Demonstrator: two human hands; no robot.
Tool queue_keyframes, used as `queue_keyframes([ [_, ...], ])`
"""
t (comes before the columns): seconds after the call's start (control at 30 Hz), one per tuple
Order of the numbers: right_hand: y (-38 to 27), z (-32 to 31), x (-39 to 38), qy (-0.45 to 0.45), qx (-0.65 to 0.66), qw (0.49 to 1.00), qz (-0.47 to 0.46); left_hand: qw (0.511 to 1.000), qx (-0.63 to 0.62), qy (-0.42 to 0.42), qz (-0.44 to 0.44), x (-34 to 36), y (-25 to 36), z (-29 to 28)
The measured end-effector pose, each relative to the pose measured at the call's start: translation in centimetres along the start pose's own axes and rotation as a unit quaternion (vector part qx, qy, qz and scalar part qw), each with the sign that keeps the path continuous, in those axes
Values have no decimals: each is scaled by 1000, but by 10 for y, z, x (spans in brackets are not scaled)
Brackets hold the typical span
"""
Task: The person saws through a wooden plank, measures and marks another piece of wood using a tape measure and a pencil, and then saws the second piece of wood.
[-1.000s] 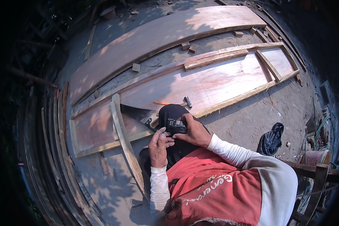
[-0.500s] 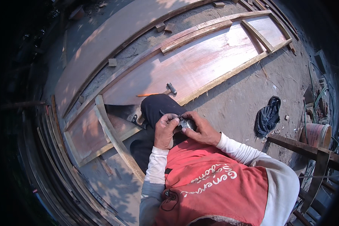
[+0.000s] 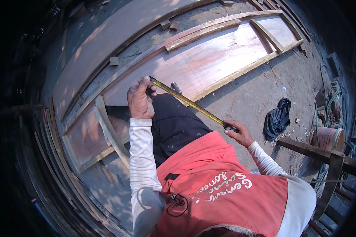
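My left hand [image 3: 141,96] pinches the end hook of a yellow tape measure blade [image 3: 190,102], which stretches diagonally down to its dark case in my right hand [image 3: 239,135]. The blade spans above my dark-trousered knee [image 3: 168,126]. Just behind it, a hammer head [image 3: 175,86] shows on a plywood panel [image 3: 213,63] framed with timber battens [image 3: 201,35], its handle mostly hidden. A cross batten [image 3: 108,122] lies across the panel's left part, left of my left hand.
A second long plywood board [image 3: 95,43] lies beyond, beside small wood blocks [image 3: 114,61]. Long planks [image 3: 51,154] are stacked at left. At right are a black plastic bag [image 3: 277,118], a bucket [image 3: 328,138], hoses and dark wooden beams [image 3: 312,154].
The tape blade is now pulled out between my hands. My left hand has moved up and left with its end; my right hand has moved right with the case.
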State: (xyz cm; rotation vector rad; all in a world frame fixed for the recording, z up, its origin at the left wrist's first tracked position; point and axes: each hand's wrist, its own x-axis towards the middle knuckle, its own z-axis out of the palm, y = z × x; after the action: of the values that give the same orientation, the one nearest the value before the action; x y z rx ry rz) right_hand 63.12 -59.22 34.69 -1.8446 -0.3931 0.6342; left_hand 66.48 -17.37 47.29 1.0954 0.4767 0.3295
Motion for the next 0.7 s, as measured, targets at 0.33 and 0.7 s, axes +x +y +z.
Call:
queue_keyframes([
  [0.33, 38, 50, 2, 184, 86, 949, 240, 996, 8, -37, -85, -31, -35, -16],
  [0.7, 35, 38, 58, 163, 14, 965, 207, 970, -59, 212, -103, -203, -77, -169],
])
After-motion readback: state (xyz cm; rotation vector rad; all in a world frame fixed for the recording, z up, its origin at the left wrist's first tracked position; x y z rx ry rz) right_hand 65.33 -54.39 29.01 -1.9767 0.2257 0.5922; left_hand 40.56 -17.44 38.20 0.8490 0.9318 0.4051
